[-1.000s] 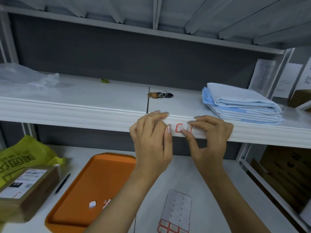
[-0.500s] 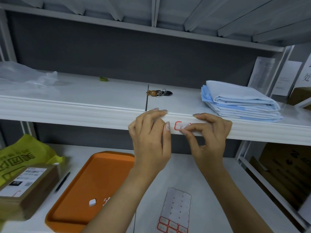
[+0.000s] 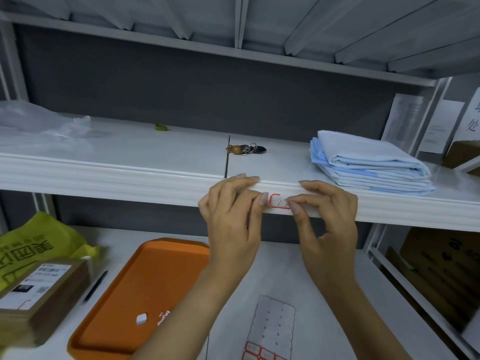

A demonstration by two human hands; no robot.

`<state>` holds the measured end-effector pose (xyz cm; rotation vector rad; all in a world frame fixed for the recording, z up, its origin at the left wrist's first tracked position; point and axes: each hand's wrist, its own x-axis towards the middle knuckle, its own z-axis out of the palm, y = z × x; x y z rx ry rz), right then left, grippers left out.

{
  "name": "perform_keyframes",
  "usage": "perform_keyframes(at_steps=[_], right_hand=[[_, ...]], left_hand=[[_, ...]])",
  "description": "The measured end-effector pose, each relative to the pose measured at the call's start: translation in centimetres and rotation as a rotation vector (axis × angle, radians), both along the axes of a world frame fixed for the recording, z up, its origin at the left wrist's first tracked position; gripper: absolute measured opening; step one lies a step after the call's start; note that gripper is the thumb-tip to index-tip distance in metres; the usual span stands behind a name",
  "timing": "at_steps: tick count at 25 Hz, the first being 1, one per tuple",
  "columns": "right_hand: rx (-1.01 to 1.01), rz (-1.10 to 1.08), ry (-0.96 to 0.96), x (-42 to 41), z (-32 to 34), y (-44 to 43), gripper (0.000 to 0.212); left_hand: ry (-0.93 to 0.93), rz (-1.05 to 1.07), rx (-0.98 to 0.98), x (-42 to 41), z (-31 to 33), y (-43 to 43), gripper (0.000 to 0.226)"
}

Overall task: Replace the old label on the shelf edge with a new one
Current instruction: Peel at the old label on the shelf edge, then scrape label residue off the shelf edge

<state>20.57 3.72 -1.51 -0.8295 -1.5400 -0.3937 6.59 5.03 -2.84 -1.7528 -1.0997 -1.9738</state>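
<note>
On the front face of the white shelf edge [image 3: 130, 183], a little right of its middle, sits the small red-bordered label [image 3: 279, 201], between the two hands. The left hand [image 3: 231, 216] grips the shelf edge: its fingers hook over the top and its thumb presses on the front face just beside the label's left end. The right hand [image 3: 330, 216] has its other fingers curled over the top of the shelf edge, while its thumb and forefinger tips meet on the label's right end and cover it. Only the left part of the label shows, with its red corner and some handwriting. Whether that right end is lifted or lies flat cannot be told.

Below the shelf edge, on the lower board, an orange tray [image 3: 124, 294] holds a small white scrap [image 3: 141, 319] and, near it, a crumpled red-and-white scrap [image 3: 164, 314]. Also below the shelf edge, under the hands, lies a sticker sheet [image 3: 272, 326], mostly peeled bare, with red-bordered stickers left along its near end. Left of the tray lie a black pen [image 3: 95, 285], a cardboard box [image 3: 39, 294] and a yellow bag [image 3: 39, 242].

Behind the shelf edge, on the shelf top, lie a key ring [image 3: 245, 149], a stack of folded blue cloths [image 3: 368, 165] and a clear plastic bag [image 3: 39, 126].
</note>
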Motion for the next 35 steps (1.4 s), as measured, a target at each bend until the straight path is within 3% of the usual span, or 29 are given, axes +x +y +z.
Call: perform_keyframes(at_steps=[2, 5, 9, 13, 16, 20, 22, 26, 31, 33, 35], right_hand=[[-0.161, 0.125, 0.157, -1.0, 0.1, -1.6, 0.006], [-0.468, 0.524, 0.5, -2.5, 0.9, -3.8, 0.014], [-0.718, 0.749, 0.692, -3.8, 1.7, -5.4, 0.032], [-0.836, 0.836, 0.739, -4.5, 2.5, -5.9, 0.041], [-0.908, 0.906, 0.793, -4.4, 3.0, -6.3, 0.042], [-1.095, 0.986, 0.779, -3.7, 3.9, -6.5, 0.022], [-1.181, 0.986, 0.742, -3.1, 4.2, -6.4, 0.02], [-1.34, 0.995, 0.687, -1.9, 4.7, -6.1, 0.021], [-1.553, 1.177, 0.764, -1.6, 4.5, -6.2, 0.011], [-1.6, 1.293, 0.821, -1.7, 4.4, -6.4, 0.011], [-1.613, 1.396, 0.881, -1.9, 4.2, -6.7, 0.017]], left_hand=[[-0.03, -0.099, -0.066, -0.4, 0.4, -0.9, 0.026], [-0.11, -0.323, -0.159, -1.4, 1.3, -2.8, 0.018], [-0.29, -0.56, -0.243, -1.5, 2.7, -5.1, 0.02], [-0.366, -0.7, -0.273, -1.0, 3.3, -6.4, 0.023], [-0.377, -0.644, -0.257, -1.3, 3.4, -6.7, 0.022], [-0.067, -0.37, -0.072, -2.8, 3.9, -6.5, 0.015], [0.041, -0.337, -0.043, -3.4, 4.1, -6.2, 0.013], [0.103, -0.429, -0.158, -4.5, 4.4, -6.6, 0.013], [0.12, -0.457, -0.101, -4.8, 4.3, -7.1, 0.009], [0.019, -0.518, -0.114, -4.2, 4.0, -7.6, 0.009], [-0.288, -0.736, -0.24, -3.3, 3.7, -8.2, 0.012]])
